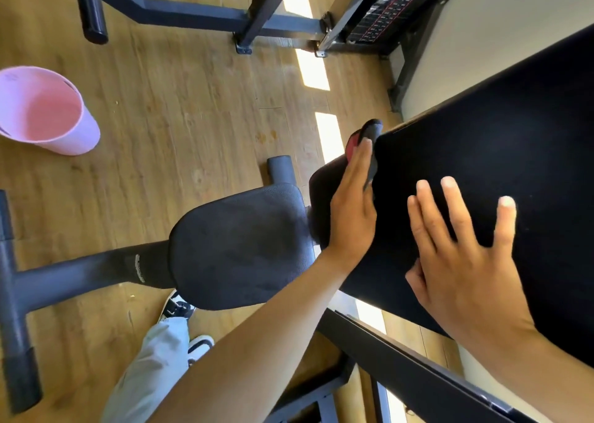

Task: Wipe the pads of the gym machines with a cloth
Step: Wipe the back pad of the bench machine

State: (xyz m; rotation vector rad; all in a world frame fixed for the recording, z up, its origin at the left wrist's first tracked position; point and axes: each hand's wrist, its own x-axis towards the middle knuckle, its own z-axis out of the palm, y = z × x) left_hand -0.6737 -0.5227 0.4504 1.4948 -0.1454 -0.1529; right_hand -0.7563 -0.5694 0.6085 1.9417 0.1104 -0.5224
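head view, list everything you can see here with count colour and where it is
back pad: 1, black, tilted, right side, under both hands
cloth: 1, dark with a red patch, at the back pad's left edge, under the left hand's fingers
seat pad: 1, dark grey, centre, on a grey tube frame
bucket: 1, pink, on the floor at far left
machine frame: 1, dark grey, across the top
weight stack: 1, black with red markings, top right
floor: wood-look, with sunlit strips
left hand: fingers straight, pressing the cloth to the pad's edge
right hand: flat, fingers spread on the back pad
leg and shoes: pale trousers, black-and-white shoes, bottom left
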